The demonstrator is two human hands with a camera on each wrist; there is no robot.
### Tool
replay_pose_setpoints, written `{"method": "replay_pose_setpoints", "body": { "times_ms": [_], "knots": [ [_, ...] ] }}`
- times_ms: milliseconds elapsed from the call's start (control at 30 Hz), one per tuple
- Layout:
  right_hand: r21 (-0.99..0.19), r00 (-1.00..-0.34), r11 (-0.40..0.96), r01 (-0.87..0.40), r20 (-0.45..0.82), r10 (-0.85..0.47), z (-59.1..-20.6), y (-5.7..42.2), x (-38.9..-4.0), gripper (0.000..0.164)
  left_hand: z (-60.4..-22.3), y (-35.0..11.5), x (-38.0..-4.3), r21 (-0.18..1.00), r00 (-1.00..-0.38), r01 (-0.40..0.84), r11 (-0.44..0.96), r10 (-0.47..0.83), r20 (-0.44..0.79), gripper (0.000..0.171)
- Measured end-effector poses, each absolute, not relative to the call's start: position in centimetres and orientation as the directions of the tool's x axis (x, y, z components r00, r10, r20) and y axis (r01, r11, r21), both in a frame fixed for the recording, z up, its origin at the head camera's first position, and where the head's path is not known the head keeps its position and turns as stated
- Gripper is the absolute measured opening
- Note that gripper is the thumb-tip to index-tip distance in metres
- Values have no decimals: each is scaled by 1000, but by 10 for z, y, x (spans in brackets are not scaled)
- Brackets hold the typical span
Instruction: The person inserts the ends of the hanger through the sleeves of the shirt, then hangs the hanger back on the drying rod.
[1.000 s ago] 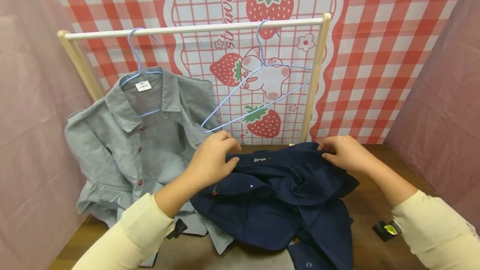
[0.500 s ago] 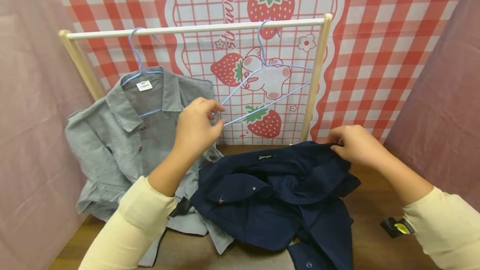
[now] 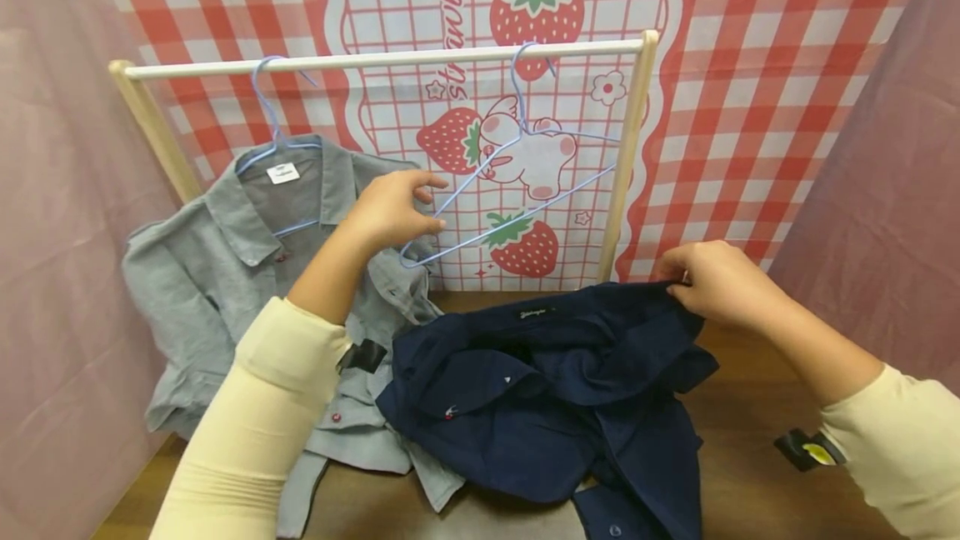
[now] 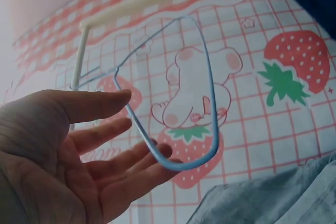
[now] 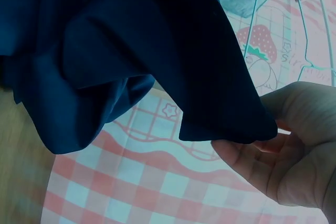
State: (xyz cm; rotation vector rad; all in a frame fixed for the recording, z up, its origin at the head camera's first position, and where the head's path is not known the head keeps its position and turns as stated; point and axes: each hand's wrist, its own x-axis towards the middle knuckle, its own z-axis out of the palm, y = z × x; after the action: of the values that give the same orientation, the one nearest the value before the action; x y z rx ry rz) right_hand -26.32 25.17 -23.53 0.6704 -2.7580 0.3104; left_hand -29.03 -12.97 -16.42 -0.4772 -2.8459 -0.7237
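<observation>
My right hand [image 3: 716, 277] pinches the collar end of a navy shirt [image 3: 540, 415], lifting that corner; the rest slumps over the table. The pinched corner also shows in the right wrist view, with the shirt [image 5: 220, 77] draping from my fingers. My left hand [image 3: 393, 207] is beside the left arm of a bare blue wire hanger [image 3: 517, 215], thumb and fingers apart. In the left wrist view the hanger's wire [image 4: 214, 114] passes by my spread fingertips [image 4: 123, 97], which do not close round it. A small label [image 3: 538, 312] marks the shirt's neckline.
A white-barred rack [image 3: 390, 59] with wooden posts holds both hangers. On the left, a grey shirt [image 3: 187, 265] hangs from another blue hanger [image 3: 273, 119], its hem on the wooden table [image 3: 750, 473]. A strawberry-print cloth [image 3: 750, 107] covers the back, with pink drapes at the sides.
My left hand has let go of the navy shirt and moved up and left to the bare hanger. My right hand still grips the shirt, having shifted slightly right and up.
</observation>
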Motion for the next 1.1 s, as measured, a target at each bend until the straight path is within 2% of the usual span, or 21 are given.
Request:
{"method": "replay_pose_setpoints", "body": {
  "times_ms": [233,600,833,967,1100],
  "knots": [
    [-133,-853,871,-474,315,-416,-235,251,-263,16,-152,-128,-297,492,-949,314,812,259,179,44],
    [-138,-863,875,-463,295,-410,-238,253,-264,12,-155,-120,-306,366,-933,349,863,285,219,39],
    [-128,-865,877,-463,283,-415,-240,253,-265,10,-156,-117,-301,267,-913,356,895,273,301,41],
    [-125,-863,876,-466,280,-420,-241,253,-265,10,-156,-116,-299,268,-911,338,902,243,332,46],
    [-119,-859,874,-472,285,-425,-242,253,-265,10,-157,-117,-297,281,-905,334,900,224,361,42]
  ]
}}
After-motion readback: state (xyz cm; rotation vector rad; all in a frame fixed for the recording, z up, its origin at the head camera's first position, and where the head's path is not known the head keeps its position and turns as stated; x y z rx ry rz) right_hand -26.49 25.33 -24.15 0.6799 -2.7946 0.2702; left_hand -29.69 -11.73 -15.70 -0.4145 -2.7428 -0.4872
